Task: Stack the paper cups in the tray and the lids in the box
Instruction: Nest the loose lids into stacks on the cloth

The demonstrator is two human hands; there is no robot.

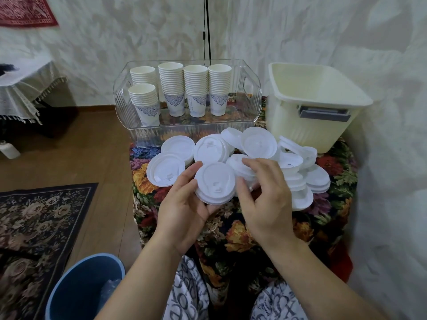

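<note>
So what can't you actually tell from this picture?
- Head view: how many lids the left hand holds in its small stack of lids; the rims blur together.
- Whether the right hand grips that stack or the loose lids behind; its fingers are motion-blurred.
- The floor of the cream box: its near wall hides it.
- The blue bucket: cut off by the bottom edge.

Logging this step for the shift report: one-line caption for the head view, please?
Left hand holds a small lid stack; right hand steadies it; cups stacked in tray, box unfilled.
</note>
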